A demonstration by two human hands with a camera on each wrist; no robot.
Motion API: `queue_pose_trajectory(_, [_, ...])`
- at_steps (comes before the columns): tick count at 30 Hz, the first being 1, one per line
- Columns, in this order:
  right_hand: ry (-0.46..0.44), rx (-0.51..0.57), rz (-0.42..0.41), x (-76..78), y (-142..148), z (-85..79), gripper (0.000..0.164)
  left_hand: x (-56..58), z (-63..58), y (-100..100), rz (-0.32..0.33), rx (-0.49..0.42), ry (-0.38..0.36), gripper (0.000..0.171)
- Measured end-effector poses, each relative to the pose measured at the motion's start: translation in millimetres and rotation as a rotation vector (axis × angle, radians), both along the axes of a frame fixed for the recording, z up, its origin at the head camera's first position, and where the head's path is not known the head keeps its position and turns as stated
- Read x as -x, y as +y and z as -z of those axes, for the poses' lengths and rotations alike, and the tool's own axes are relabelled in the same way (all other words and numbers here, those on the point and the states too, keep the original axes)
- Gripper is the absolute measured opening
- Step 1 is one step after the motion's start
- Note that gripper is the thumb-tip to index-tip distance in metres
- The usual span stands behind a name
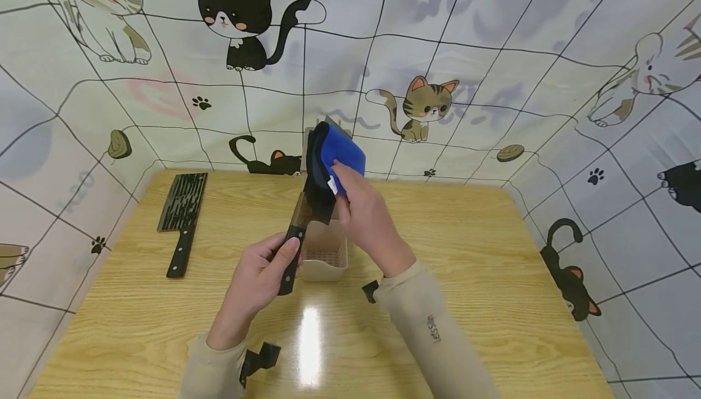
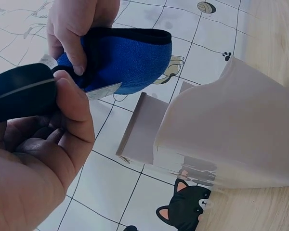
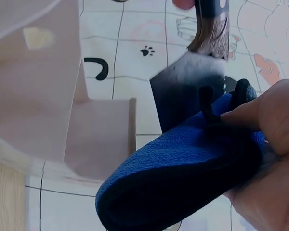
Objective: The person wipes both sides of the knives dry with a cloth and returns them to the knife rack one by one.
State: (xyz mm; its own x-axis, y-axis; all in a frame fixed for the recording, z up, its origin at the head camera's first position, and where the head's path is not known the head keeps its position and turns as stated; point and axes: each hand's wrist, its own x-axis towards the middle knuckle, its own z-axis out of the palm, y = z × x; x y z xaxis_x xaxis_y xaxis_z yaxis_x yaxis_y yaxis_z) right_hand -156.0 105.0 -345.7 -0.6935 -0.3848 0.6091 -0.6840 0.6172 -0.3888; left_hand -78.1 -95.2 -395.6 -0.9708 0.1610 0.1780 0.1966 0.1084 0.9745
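My left hand (image 1: pixel 254 277) grips the black riveted handle of a kitchen knife (image 1: pixel 290 262), its blade pointing up and away. With thumb and fingers, my right hand (image 1: pixel 369 216) pinches a folded blue cloth (image 1: pixel 346 151) with black edging and a small white tag. The cloth lies against the broad blade (image 3: pixel 185 89) and hides part of it. In the left wrist view the butt of the knife handle (image 2: pixel 24 91) shows in the left fingers, with the cloth (image 2: pixel 135 60) beyond. Both hands are raised above the table.
Behind the hands, a beige plastic holder (image 1: pixel 324 270) with a perforated bottom stands on the wooden table (image 1: pixel 454 265). A cleaver (image 1: pixel 184 216) with a black handle lies at the left. A cat-patterned curtain (image 1: pixel 350 58) surrounds the table's back and sides.
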Motion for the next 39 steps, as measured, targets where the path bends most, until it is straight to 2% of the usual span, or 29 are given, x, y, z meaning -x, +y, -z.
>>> queue_pose_trajectory(11, [-0.082, 0.043, 0.086, 24.2, 8.8, -1.5, 0.041, 0.2, 0.8, -0.1, 0.034, 0.002, -0.003, 0.028])
queue_pose_trajectory(17, [-0.104, 0.065, 0.106, 28.7, 12.0, 1.6, 0.043, 0.0, 0.4, 0.0, 0.048, -0.003, -0.006, 0.028])
queue_pose_trajectory(24, [-0.117, 0.045, 0.066, 16.7, 8.2, 8.8, 0.043, -0.4, 0.5, -0.3, 0.041, -0.009, -0.02, 0.028])
queue_pose_trajectory(31, [-0.069, 0.029, -0.003, 0.5, -1.4, 15.5, 0.04, 1.2, 0.8, -2.8, -0.006, 0.004, -0.016, 0.029])
queue_pose_trajectory(39, [-0.036, 0.047, -0.057, -15.8, -10.6, 22.4, 0.036, 4.7, 1.1, -4.2, -0.017, -0.014, -0.002, 0.032])
